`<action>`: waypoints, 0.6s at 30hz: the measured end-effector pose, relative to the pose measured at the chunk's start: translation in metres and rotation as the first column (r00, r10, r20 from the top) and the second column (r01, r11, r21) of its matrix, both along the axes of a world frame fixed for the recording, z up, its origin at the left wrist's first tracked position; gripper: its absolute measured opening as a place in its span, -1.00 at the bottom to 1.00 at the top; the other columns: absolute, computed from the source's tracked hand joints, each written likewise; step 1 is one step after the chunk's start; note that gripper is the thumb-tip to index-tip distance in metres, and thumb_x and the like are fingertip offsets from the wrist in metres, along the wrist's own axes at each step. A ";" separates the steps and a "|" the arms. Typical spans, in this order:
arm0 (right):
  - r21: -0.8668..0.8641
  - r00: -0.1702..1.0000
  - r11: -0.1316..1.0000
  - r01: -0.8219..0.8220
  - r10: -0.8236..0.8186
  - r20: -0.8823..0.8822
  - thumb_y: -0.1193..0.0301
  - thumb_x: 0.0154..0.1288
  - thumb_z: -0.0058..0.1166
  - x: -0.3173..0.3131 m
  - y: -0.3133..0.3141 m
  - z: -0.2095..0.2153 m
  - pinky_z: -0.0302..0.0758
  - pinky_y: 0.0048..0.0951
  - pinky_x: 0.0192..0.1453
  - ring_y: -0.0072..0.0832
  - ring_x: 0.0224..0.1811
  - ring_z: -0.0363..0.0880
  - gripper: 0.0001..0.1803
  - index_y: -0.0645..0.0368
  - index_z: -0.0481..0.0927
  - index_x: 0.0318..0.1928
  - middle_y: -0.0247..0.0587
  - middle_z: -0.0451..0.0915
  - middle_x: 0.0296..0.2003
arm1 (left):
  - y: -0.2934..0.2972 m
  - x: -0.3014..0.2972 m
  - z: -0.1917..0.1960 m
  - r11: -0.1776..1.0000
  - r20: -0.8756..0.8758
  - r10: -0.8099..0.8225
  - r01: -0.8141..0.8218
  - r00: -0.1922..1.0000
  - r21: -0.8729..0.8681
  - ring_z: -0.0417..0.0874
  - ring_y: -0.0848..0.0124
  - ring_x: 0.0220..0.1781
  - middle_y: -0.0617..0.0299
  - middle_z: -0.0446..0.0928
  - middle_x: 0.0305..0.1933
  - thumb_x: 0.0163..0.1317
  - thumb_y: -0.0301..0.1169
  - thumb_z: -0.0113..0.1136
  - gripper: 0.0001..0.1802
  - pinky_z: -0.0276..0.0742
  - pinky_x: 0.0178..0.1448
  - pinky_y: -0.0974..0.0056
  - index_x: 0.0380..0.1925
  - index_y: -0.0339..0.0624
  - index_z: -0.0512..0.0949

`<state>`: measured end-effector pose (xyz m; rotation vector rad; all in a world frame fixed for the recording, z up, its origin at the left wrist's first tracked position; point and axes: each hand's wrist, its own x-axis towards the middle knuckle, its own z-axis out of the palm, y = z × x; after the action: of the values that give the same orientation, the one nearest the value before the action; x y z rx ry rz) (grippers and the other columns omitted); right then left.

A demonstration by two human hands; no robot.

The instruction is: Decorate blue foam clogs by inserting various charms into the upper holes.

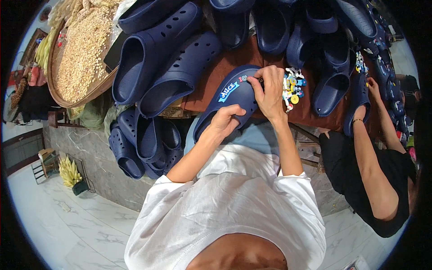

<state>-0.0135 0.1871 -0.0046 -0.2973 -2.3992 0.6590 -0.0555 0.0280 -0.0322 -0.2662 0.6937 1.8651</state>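
A navy-blue clog [238, 100] is held in front of me, its toe pointing away and to the right. A blue-and-white lettered charm [228, 92] sits on its upper, with a small red piece and a round swirl charm [244, 78] beside it toward the toe. My left hand [225, 119] grips the clog by its side near the foot opening, thumb on top. At the toe end, my right hand [270, 90] is closed over the edge, its thumb close to the swirl charm. Its fingertips are partly hidden. Just right of that hand lies a heap of colourful charms [294, 90].
Several plain navy clogs [168, 76] crowd the brown-covered table [310, 118], and more clogs [144, 141] hang below its left side. A woven tray of pale kernels [85, 58] stands at far left. On the right, a co-worker's hands [360, 112] handle another clog.
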 end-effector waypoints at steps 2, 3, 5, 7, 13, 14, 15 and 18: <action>0.001 0.998 1.000 -0.006 0.006 -0.061 0.40 0.19 0.25 0.001 0.001 -0.006 0.28 -0.18 -0.07 -0.15 -0.22 0.31 -0.79 0.19 0.47 -0.33 -0.16 0.42 -0.33 | -0.001 0.000 0.002 1.000 -0.005 -0.004 0.004 1.000 -0.012 0.62 0.30 -0.07 0.11 0.59 -0.14 -0.07 -0.70 0.14 -0.62 0.52 0.14 0.24 -0.14 -0.47 0.54; 0.000 0.998 1.000 -0.007 0.007 -0.060 0.40 0.19 0.25 0.002 0.002 -0.006 0.28 -0.18 -0.07 -0.15 -0.22 0.31 -0.79 0.19 0.47 -0.33 -0.16 0.42 -0.33 | -0.002 -0.001 0.003 0.999 -0.010 -0.024 0.023 1.000 -0.044 0.62 0.30 -0.08 0.11 0.59 -0.13 -0.07 -0.70 0.14 -0.62 0.52 0.13 0.24 -0.15 -0.46 0.54; 0.011 0.996 0.999 -0.033 0.034 -0.086 0.40 0.19 0.25 0.004 0.003 -0.007 0.28 -0.17 -0.08 -0.14 -0.23 0.31 -0.78 0.19 0.45 -0.34 -0.14 0.41 -0.34 | -0.003 0.000 0.001 0.996 -0.015 -0.038 0.037 0.999 -0.076 0.62 0.30 -0.08 0.11 0.59 -0.13 -0.08 -0.70 0.14 -0.62 0.52 0.13 0.24 -0.15 -0.45 0.55; 0.034 0.994 0.999 -0.043 0.046 -0.102 0.42 0.17 0.26 0.005 0.005 -0.009 0.29 -0.17 -0.10 -0.13 -0.24 0.33 -0.78 0.19 0.45 -0.34 -0.13 0.40 -0.35 | -0.001 0.000 -0.003 0.998 -0.010 -0.018 0.018 1.000 -0.059 0.64 0.21 0.01 0.06 0.60 -0.04 -0.11 -0.72 0.08 -0.53 0.53 0.19 0.19 -0.07 -0.43 0.53; 0.002 0.966 0.982 -0.188 0.186 -0.179 0.50 0.08 0.34 0.019 -0.012 -0.013 0.34 -0.18 -0.18 -0.14 -0.29 0.40 -0.75 0.18 0.46 -0.33 -0.14 0.42 -0.38 | 0.018 -0.015 0.007 0.993 0.127 0.108 -0.112 0.986 0.023 0.62 0.22 -0.02 0.02 0.58 -0.08 -0.09 -0.75 0.03 -0.59 0.54 0.17 0.22 -0.14 -0.51 0.52; -0.014 0.963 0.987 -0.162 0.155 -0.220 0.49 0.09 0.35 0.020 -0.010 -0.011 0.34 -0.20 -0.19 -0.16 -0.29 0.40 -0.75 0.17 0.47 -0.34 -0.15 0.43 -0.38 | 0.018 -0.014 0.010 0.993 0.125 0.112 -0.116 0.986 0.024 0.62 0.22 -0.02 0.02 0.58 -0.08 -0.09 -0.75 0.03 -0.59 0.54 0.17 0.22 -0.14 -0.51 0.52; -0.049 0.971 0.994 -0.093 0.079 -0.224 0.48 0.09 0.35 0.021 -0.005 -0.010 0.35 -0.22 -0.19 -0.18 -0.29 0.40 -0.74 0.17 0.47 -0.34 -0.16 0.43 -0.37 | 0.018 -0.011 0.014 0.993 0.101 0.101 -0.106 0.990 0.045 0.62 0.20 0.00 0.01 0.58 -0.05 -0.08 -0.75 0.02 -0.58 0.54 0.20 0.21 -0.12 -0.52 0.51; -0.277 0.976 0.949 0.148 -0.185 -0.113 0.44 0.21 0.30 0.030 0.007 -0.010 0.34 -0.25 -0.15 -0.20 -0.26 0.42 -0.78 0.19 0.46 -0.34 -0.17 0.46 -0.34 | 0.015 -0.005 0.018 0.995 0.091 0.085 -0.089 0.992 0.042 0.62 0.17 0.04 -0.01 0.58 -0.04 -0.04 -0.76 0.03 -0.59 0.53 0.26 0.17 -0.09 -0.52 0.50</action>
<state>0.0162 0.1940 -0.0144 -0.5441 -2.1259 0.8957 -0.0609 0.0429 -0.0139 -0.3521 0.5859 1.9371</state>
